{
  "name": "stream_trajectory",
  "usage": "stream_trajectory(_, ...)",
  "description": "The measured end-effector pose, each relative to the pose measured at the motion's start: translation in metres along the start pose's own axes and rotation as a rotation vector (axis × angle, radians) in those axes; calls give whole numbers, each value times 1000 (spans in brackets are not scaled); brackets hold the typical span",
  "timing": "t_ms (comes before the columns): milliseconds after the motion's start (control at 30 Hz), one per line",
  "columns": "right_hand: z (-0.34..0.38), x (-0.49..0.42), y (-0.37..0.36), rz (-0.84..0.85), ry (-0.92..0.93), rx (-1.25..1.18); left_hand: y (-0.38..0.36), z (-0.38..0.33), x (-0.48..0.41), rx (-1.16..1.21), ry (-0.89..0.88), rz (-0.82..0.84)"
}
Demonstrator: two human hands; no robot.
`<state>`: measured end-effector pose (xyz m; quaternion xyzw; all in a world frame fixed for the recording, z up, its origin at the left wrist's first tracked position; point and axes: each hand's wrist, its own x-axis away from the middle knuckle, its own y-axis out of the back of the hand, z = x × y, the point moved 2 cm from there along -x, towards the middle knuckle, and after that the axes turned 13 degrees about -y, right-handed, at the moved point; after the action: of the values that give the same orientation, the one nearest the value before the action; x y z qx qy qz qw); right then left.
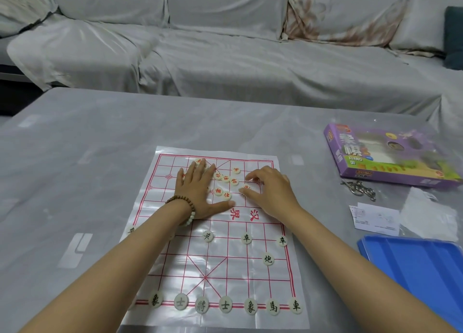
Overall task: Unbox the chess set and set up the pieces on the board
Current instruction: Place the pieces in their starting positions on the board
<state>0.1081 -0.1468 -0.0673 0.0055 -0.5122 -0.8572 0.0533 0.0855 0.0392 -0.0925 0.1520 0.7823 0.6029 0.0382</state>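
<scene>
A plastic sheet board (175, 315) with a red grid lies on the table. Black-lettered round pieces (225, 305) stand in a row along its near edge, with more at the soldier and cannon points (268, 259). Red-lettered pieces (226, 180) lie in a loose cluster on the far half. My left hand (198, 190) lies flat, fingers straight, on the far left of the board, covering some red pieces. My right hand (270, 192) hovers with curled fingers over the far right, its thumb and fingertips around a red piece (246, 188).
The purple chess-set box (390, 157) lies at the right of the table. Near it are a metal ring puzzle (359, 188), a paper slip (375, 218), crumpled plastic (428, 215) and a blue tray (421, 267). A covered sofa (225, 44) stands behind the table.
</scene>
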Motion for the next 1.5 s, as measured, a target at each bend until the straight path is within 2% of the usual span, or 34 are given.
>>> stream_trajectory(267, 22, -18, -6, 55, -28, -48, -3, 1, -1, -5, 6, -2)
stream_trajectory(567, 0, -7, 3, 71, -20, 29, -3, 3, -4, -11, 17, -1)
stream_trajectory(767, -2, -6, 7, 65, -22, -74, 0, -1, -15, -36, 9, 58)
stream_trajectory(900, -9, -11, 18, -18, -71, -211, 2, -4, -27, -61, -14, 65)
stream_trajectory(1200, -25, -15, 16, 81, -130, -132, 6, 1, -27, -36, -79, -5)
stream_trajectory(1500, -26, -14, 12, -38, -146, -30, 4, 23, 1, 6, 53, -7)
